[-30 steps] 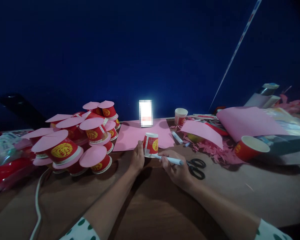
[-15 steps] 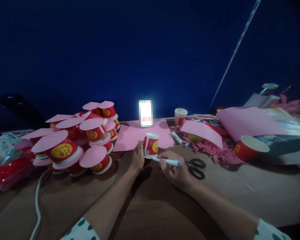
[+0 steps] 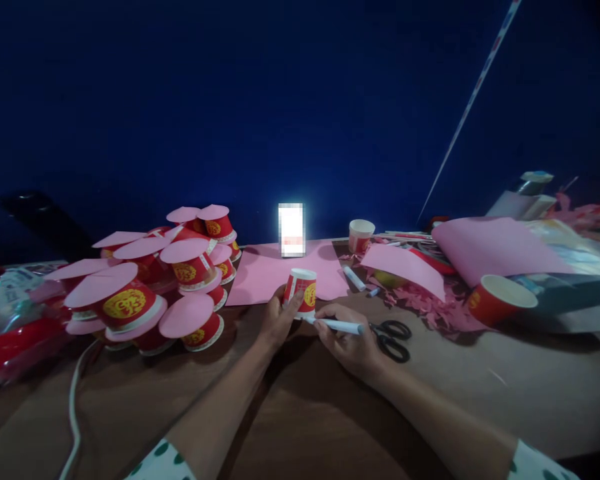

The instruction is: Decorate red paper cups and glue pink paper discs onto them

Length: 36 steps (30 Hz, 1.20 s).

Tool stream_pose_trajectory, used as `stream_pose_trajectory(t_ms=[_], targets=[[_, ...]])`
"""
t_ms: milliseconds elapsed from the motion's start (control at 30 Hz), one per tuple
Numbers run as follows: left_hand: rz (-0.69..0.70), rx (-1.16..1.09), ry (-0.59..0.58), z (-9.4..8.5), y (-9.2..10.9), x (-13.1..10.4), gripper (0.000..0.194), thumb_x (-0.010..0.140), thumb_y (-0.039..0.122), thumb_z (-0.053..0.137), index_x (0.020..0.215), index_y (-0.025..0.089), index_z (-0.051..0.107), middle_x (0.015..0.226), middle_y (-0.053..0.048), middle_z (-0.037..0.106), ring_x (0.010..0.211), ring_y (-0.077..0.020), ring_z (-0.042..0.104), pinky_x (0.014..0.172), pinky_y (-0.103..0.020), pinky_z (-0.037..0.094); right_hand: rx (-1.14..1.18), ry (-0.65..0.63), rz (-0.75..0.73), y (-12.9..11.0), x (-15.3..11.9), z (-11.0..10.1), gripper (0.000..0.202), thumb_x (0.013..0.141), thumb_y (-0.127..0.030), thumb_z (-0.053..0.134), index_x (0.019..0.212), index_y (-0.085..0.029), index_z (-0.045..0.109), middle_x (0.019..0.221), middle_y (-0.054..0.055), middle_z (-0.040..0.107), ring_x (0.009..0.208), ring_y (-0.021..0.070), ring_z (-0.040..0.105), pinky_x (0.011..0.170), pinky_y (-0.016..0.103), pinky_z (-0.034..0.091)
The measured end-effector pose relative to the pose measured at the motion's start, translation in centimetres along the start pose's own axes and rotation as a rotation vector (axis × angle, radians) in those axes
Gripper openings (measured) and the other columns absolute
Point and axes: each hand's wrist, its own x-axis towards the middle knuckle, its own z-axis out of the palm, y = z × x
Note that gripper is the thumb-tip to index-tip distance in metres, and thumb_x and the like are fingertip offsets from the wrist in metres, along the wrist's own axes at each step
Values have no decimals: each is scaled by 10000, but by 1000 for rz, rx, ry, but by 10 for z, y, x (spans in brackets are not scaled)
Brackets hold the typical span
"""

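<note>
A red and white paper cup with a gold emblem stands bottom-up in the middle of the view. My left hand grips its left side, the thumb lying across the printed wall. In my right hand is a white marker pen, pinched between the fingers with its tip at the cup's lower edge. Whether the tip touches the cup I cannot tell. Black-handled scissors lie on the table just beyond my right hand, their blades hidden behind it.
Several red cups with pink paper cone roofs are stacked at left. Behind my hands, a pink sheet lies under a glowing blurred screen. To the right are paper scraps, a cup on its side and another cup.
My left thumb has moved from the cup's edge onto its front wall. The cup has turned slightly, while the marker stays at its lower edge.
</note>
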Motion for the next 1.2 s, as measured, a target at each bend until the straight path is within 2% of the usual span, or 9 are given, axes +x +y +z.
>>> stream_pose_trajectory(t_ms=[467,667,1200], targets=[[-24,37,22,1,4,-2,397,694,472,652,939,160,626,831,-48,680,742,-179,621,671,-280,467,-101,56,-38,3,0,4,113,818,-193,517,746,-181,604,662,29,638,594,144,584,615,248,453],[-20,37,-9,0,2,-2,364,731,458,624,957,172,613,876,-53,678,793,-181,625,721,-294,468,-42,68,8,4,1,2,130,827,-206,501,743,-180,596,665,26,631,603,144,579,597,242,443],[1,56,-13,0,2,-2,371,742,454,612,964,156,613,871,-64,673,787,-185,616,719,-292,467,-35,52,16,5,1,1,150,832,-219,491,733,-177,596,658,21,618,602,143,564,595,246,429]])
